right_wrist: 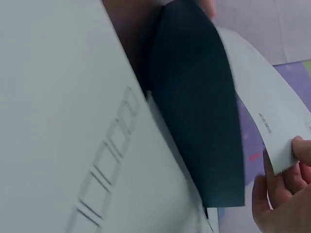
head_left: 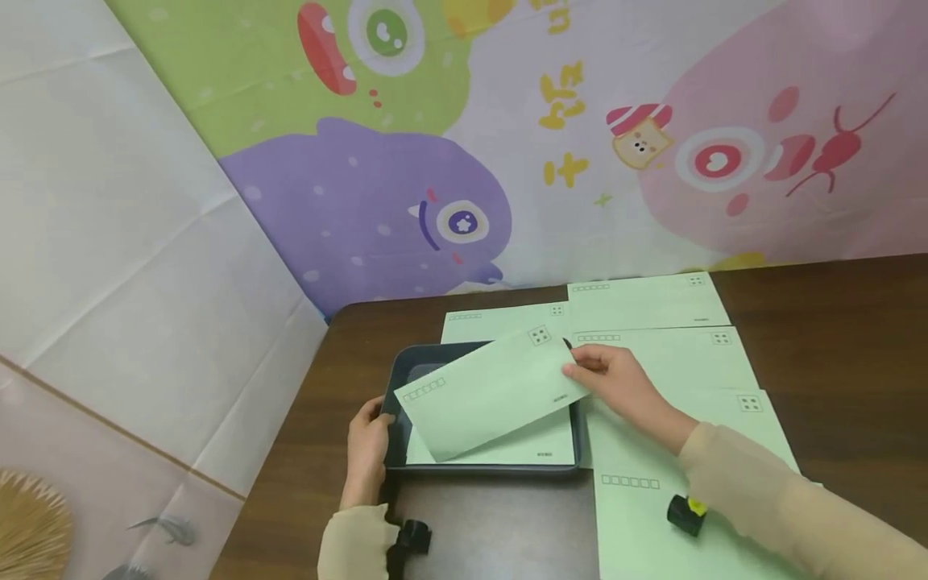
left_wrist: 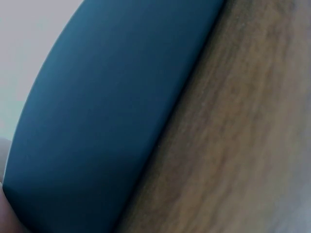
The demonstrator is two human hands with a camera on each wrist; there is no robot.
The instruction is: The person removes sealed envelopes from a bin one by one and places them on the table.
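My right hand pinches a pale envelope by its right end, thumb on the face and fingers behind. That envelope is tilted over a dark blue tray, its lower left corner near the tray's front side. Inside the tray lies another envelope, partly covered by the held one. My left hand grips the tray's left rim. In the right wrist view the right hand holds the envelope end above the tray wall. The left wrist view shows mostly the tray's outer side.
Several envelopes overlap on the brown wooden table right of the tray, such as one at the back. Another envelope lies behind the tray. A cartoon-printed cloth hangs behind the table, and a pale wall stands left.
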